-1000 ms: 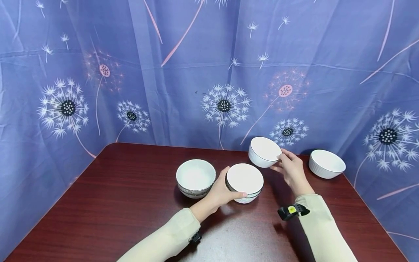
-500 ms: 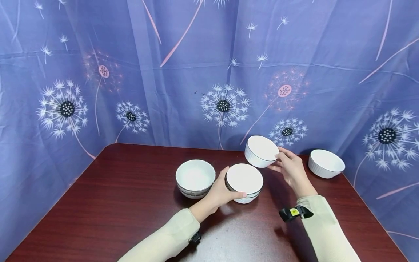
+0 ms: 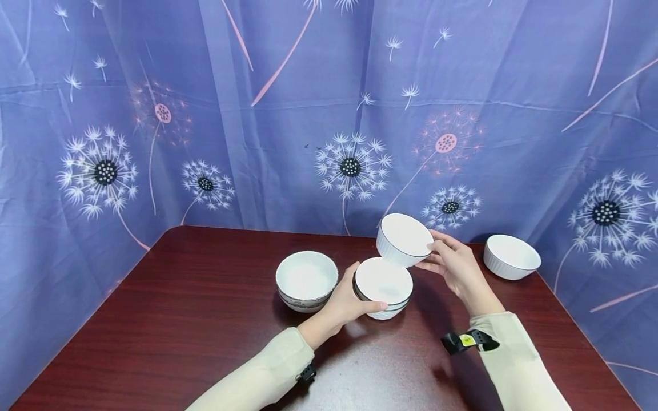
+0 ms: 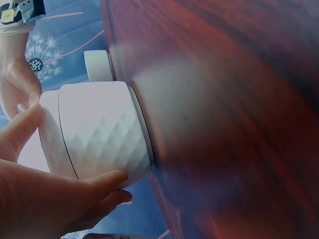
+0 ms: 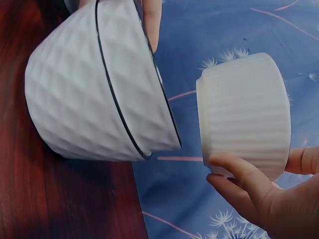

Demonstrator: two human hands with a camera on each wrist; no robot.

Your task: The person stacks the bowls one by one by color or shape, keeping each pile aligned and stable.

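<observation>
Hanging tilted in the air near the far edge of the tabletop (image 3: 180,319), a ribbed white bowl (image 3: 403,242) was pinched by the right hand (image 3: 459,269). Well apart from it, the left hand (image 3: 343,305) was curled round a diamond-patterned stack (image 5: 89,89) of white bowls. Some grey-sided bowls (image 3: 307,279) stood to the left; another ribbed bowl (image 3: 512,257) stood near the far right corner. The dark red wood shone at the near middle, and blue dandelion curtains (image 3: 283,142) enclosed the far and side edges.

Arms (image 3: 514,348) are outstretched, left fingers (image 4: 110,180) curved wide, right fingers (image 5: 241,168) pinching.
</observation>
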